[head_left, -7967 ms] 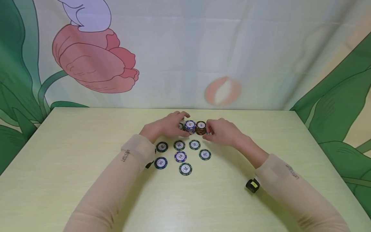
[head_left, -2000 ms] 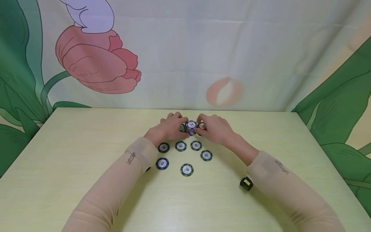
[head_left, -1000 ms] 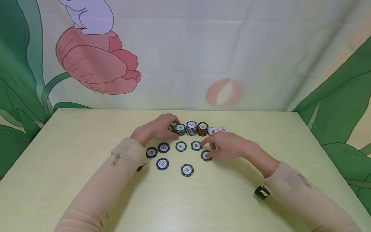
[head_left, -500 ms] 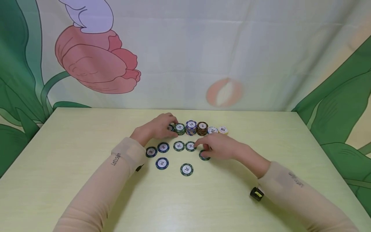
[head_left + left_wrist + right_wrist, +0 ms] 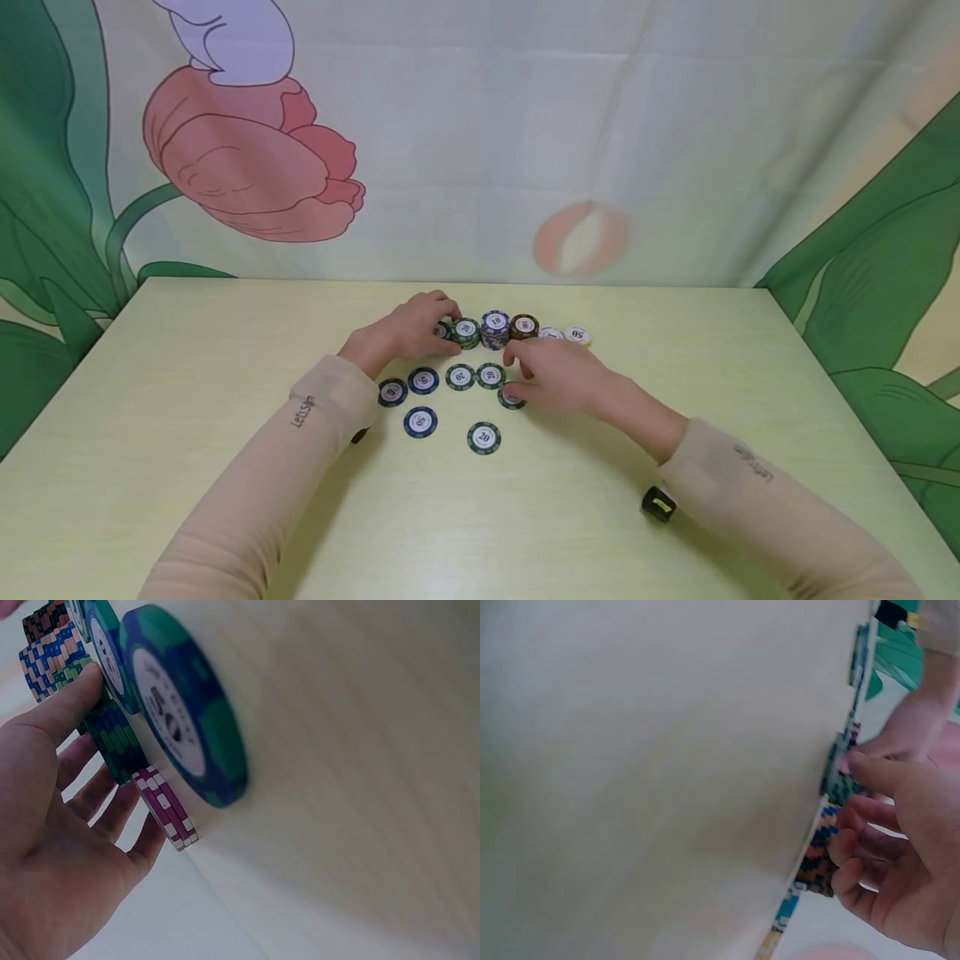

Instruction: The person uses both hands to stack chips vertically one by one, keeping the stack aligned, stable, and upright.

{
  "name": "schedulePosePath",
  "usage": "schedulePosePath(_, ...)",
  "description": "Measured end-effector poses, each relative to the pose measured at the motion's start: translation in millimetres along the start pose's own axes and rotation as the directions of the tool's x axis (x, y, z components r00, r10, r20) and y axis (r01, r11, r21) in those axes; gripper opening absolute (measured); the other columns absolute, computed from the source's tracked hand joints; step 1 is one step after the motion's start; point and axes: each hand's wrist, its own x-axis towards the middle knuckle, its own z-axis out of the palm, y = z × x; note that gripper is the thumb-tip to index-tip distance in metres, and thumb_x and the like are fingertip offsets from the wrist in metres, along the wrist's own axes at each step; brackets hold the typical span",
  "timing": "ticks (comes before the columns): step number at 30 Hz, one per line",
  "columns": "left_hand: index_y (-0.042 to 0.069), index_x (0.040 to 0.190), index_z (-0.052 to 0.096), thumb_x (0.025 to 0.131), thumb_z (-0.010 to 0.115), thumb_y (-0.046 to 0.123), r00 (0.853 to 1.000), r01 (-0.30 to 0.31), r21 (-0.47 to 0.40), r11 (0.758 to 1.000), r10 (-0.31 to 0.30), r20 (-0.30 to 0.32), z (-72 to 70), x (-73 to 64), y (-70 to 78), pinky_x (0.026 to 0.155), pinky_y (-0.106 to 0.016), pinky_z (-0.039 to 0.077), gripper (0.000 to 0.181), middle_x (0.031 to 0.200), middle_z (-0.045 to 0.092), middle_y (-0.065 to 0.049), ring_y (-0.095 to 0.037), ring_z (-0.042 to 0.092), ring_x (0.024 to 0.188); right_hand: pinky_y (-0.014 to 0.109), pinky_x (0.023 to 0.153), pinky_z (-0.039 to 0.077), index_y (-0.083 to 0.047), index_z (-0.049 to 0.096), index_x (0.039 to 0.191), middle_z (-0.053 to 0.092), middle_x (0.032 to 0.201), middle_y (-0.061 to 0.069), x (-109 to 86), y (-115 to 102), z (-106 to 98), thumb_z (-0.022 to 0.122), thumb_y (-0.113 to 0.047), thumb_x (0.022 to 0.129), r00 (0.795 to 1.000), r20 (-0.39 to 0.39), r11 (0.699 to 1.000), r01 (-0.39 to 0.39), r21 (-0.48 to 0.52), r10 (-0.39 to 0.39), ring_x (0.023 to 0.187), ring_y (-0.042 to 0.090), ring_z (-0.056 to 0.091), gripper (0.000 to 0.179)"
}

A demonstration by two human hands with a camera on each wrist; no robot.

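Note:
In the head view my left hand (image 5: 410, 330) curves round a stack of green poker chips (image 5: 466, 332), thumb in front and fingers behind. A dark green-and-blue chip stack (image 5: 116, 742) stands within its curve in the left wrist view, beside pink-and-white chips (image 5: 166, 808). My right hand (image 5: 562, 375) is low over the table, its thumb on a green 20 chip (image 5: 513, 401) that it partly covers. Two more green chips (image 5: 461, 377) lie flat, nearly edge to edge, left of the right fingertips. The right fingers bend loosely in the right wrist view.
The back row continues with a blue 10 stack (image 5: 495, 329), a brown stack (image 5: 524, 325), white chips (image 5: 551, 333) and yellow-edged chips (image 5: 577, 335). Single blue-green 50 chips (image 5: 420, 422) lie left of centre. Another 20 chip (image 5: 483, 438) lies in front. A patterned cloth (image 5: 450, 150) hangs behind.
Earlier both hands were at the back stacks, and a loose blue 10 chip has gone from the front. Lately my right hand has slid three green chips leftward. The left hand stays nearly still.

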Motion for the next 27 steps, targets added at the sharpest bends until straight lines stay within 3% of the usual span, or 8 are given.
schedulePosePath(7,0.003,0.135,0.060,0.096,0.075,0.027,1.000,-0.011,0.004,1.000,0.011,0.000,0.2,-1.0,0.7,0.112,-0.051,0.036,0.048,0.143,0.050,-0.017,-0.033,0.045,0.130,0.034,0.069,0.048,-0.016,0.074,0.110,0.062,0.089,-0.005,-5.9,1,-10,0.085,-0.039,0.083,0.995,0.104,1.000,0.013,-0.005,-0.012,0.081,0.015,0.057,0.038)
schedulePosePath(15,0.004,0.135,0.060,0.096,0.075,0.027,1.000,-0.004,0.009,1.000,0.004,-0.008,0.7,-1.7,1.6,0.112,-0.050,0.036,0.047,0.143,0.050,-0.016,-0.033,0.046,0.129,0.031,0.067,0.045,-0.014,0.073,0.104,0.058,0.084,-0.005,-1.4,-1,-6,0.083,-0.031,0.084,0.994,0.074,0.997,0.078,-0.028,-0.076,0.077,0.014,0.054,0.028)
schedulePosePath(23,0.005,0.133,0.060,0.096,0.075,0.028,1.000,0.005,0.012,1.000,-0.005,-0.013,2.4,-1.7,0.4,0.111,-0.052,0.035,0.046,0.141,0.051,-0.014,-0.032,0.045,0.128,0.034,0.069,0.045,-0.006,0.066,0.126,0.058,0.086,-0.002,4.9,-5,-7,0.083,-0.032,0.085,0.994,0.109,1.000,0.000,0.000,0.000,0.080,0.017,0.054,0.052)
schedulePosePath(27,0.006,0.134,0.060,0.096,0.075,0.029,1.000,0.007,0.017,1.000,-0.006,-0.012,2.6,-1.7,0.3,0.112,-0.052,0.035,0.046,0.141,0.051,-0.014,-0.032,0.045,0.129,0.035,0.072,0.045,-0.007,0.066,0.131,0.057,0.088,-0.002,7.6,-5,-7,0.082,-0.032,0.086,0.993,0.121,1.000,0.012,-0.010,-0.010,0.082,0.018,0.053,0.054)
